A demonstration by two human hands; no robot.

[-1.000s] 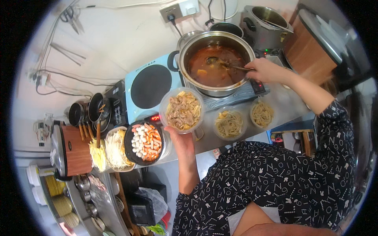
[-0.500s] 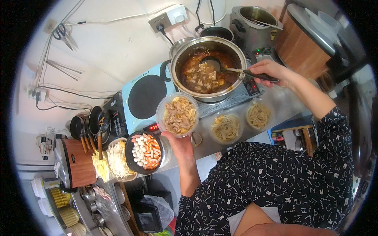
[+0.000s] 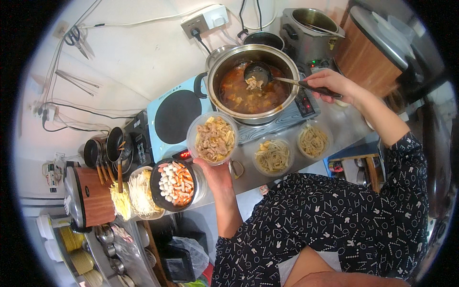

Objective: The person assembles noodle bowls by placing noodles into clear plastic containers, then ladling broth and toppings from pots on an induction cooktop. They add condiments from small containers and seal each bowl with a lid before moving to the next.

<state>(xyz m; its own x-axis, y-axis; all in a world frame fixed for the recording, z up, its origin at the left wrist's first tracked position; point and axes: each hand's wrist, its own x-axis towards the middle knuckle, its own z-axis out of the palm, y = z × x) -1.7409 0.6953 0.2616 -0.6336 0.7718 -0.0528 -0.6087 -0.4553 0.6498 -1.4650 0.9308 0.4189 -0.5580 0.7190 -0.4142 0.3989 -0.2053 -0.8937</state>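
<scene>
My right hand grips the dark handle of a ladle, whose black bowl rests in the reddish-brown broth of a large steel pot. Pieces of meat lie at the ladle's lip. In my left hand is a clear round plastic tub filled with sliced meat over pale strips, held beside the pot's near left side. Its fingers are partly hidden under the tub. Two more clear tubs, one with noodles and another with noodles, stand on the steel counter to the right.
A black bowl of white balls and orange-and-white sticks sits left of my left hand, beside enoki mushrooms. A blue hot plate adjoins the pot. Small pans with wooden handles stand farther left. A wood-patterned bucket is at far right.
The ladle's bowl has shifted slightly within the pot, and less meat shows in and around it. The tub in my left hand has moved a little left.
</scene>
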